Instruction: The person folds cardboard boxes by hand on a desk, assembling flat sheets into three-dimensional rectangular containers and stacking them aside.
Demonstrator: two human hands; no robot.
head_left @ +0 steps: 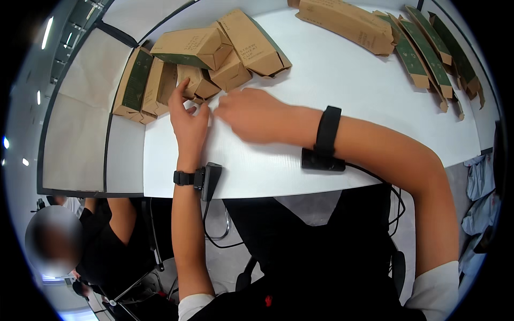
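At the left of the white table, my left hand [188,120] has its thumb and fingers apart. Its raised forefinger lies against or just in front of a small brown cardboard box [195,80] with an opened end; I cannot tell whether they touch. Just right of it, my right hand [254,113] is held low over the table, back upward. Its fingers curl inward and hide whatever they may hold. Several brown boxes crowd behind the hands, one with a green side [138,85] and a larger one [254,45] lying tilted.
At the far right lie several flattened brown and green cartons [423,53], beside a long brown box [345,24]. Pale partition panels [75,139] border the white table [257,176]. A cable [369,172] runs from the device on my right wrist. Another person [107,246] sits at lower left.
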